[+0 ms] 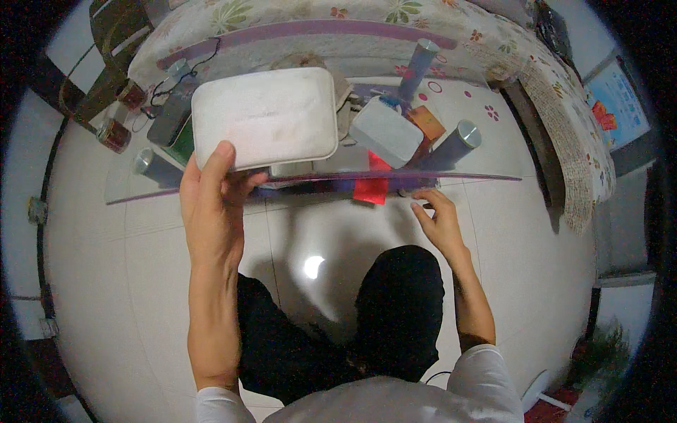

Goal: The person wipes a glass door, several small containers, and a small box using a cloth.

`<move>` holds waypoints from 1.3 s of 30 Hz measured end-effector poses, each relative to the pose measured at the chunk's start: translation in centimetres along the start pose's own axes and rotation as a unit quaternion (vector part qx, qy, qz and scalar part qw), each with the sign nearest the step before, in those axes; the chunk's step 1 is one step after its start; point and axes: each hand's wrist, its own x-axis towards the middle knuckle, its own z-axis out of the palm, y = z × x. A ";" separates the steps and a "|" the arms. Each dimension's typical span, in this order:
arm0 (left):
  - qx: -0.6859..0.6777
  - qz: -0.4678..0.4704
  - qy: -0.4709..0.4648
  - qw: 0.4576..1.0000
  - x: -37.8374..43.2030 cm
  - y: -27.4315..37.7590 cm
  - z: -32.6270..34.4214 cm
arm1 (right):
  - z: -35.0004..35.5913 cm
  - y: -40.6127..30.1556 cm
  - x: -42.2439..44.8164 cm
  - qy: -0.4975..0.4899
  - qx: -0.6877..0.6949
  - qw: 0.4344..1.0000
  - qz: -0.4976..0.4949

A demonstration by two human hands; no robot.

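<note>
My left hand grips a white rounded rectangular case by its lower left corner, thumb on its face, raised above a glass table. Faint writing marks the case. My right hand is at the table's front edge, fingers bent; whether its fingertips touch the edge or something small there cannot be told. Beyond it a pale box sits tilted beside an orange packet. A red piece of paper or cloth shows below the front edge.
Metal-capped posts, among them one at the right and one at the left, stand at the table. A dark cable lies at the back left. A floral-covered sofa lies behind. Reddish jars stand left.
</note>
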 end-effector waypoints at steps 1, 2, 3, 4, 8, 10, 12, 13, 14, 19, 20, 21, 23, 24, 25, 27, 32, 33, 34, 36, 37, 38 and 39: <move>0.017 0.004 0.015 1.000 -0.1 0.0 -0.1 | -0.2 -1.4 0.4 -0.037 0.026 0.999 0.004; 0.024 0.010 0.008 1.000 0.0 0.0 0.0 | -1.0 -3.1 0.6 -0.074 0.052 0.996 0.008; 0.032 0.016 0.003 0.999 -0.1 -0.1 -0.1 | -1.7 -5.2 0.8 -0.113 0.080 0.990 0.012; 0.039 0.020 -0.003 0.999 -0.2 -0.1 -0.1 | -2.5 -7.2 1.0 -0.106 0.125 0.986 -0.028; 0.075 -0.017 -0.003 0.997 -0.3 -1.5 1.0 | -4.2 -12.3 5.3 0.098 -0.026 0.982 -0.159; 0.050 -0.044 -0.037 0.997 -0.3 -2.0 1.7 | -3.6 -12.2 7.8 0.083 -0.086 0.981 -0.154; 0.035 -0.072 -0.059 0.995 0.3 -3.0 1.3 | -2.1 -11.0 9.3 0.075 -0.098 0.977 -0.175; 0.042 -0.082 -0.049 0.995 0.0 -2.7 1.9 | -1.8 -10.5 9.4 0.076 -0.105 0.978 -0.160; 0.069 -0.078 -0.051 0.993 0.0 -2.6 2.3 | -1.6 -10.3 9.2 0.076 -0.113 0.980 -0.146; 0.125 -0.103 -0.077 0.984 -0.1 -2.8 1.7 | -2.4 -11.9 8.0 0.170 0.010 0.981 -0.094; 0.116 -0.108 -0.089 0.983 -0.1 -3.1 1.7 | -2.9 -13.0 7.8 0.180 0.062 0.977 -0.092; 0.107 -0.114 -0.104 0.982 -0.1 -3.3 1.8 | -3.4 -13.9 7.5 0.192 0.111 0.971 -0.088; 0.066 -0.132 -0.119 0.982 -0.2 -4.1 1.6 | -3.2 -15.4 7.0 0.124 0.134 0.975 -0.126; 0.045 -0.138 -0.126 0.981 -0.3 -4.4 1.6 | -2.9 -16.1 6.8 0.076 0.120 0.980 -0.139; 0.029 -0.138 -0.128 0.982 -0.3 -4.5 1.8 | -2.7 -16.7 6.7 0.028 0.106 0.982 -0.151; -0.001 -0.133 -0.125 0.983 -0.4 -4.8 2.3 | -1.5 -16.7 6.8 0.026 0.083 0.982 -0.168; -0.051 -0.084 -0.149 0.984 -0.8 -5.2 2.3 | 0.2 -17.6 6.8 0.060 0.085 0.976 -0.192; -0.067 -0.086 -0.157 0.982 -1.0 -5.1 2.2 | 0.4 -17.9 6.8 0.060 0.076 0.972 -0.214; -0.086 -0.112 -0.164 0.976 -1.2 -5.0 1.9 | 0.5 -18.2 6.8 0.060 0.066 0.968 -0.235; -0.110 -0.130 -0.175 0.970 -1.4 -5.1 1.5 | 0.8 -19.0 7.0 0.049 0.078 0.967 -0.239; -0.115 -0.121 -0.178 0.970 -1.5 -5.2 1.4 | 1.0 -19.4 7.1 0.043 0.086 0.965 -0.242; -0.128 -0.122 -0.174 0.969 -1.8 -5.3 1.5 | 1.1 -19.6 7.3 0.040 0.095 0.966 -0.238; -0.144 -0.122 -0.180 0.966 -1.8 -5.3 1.8 | 0.9 -19.6 7.3 0.039 0.101 0.967 -0.232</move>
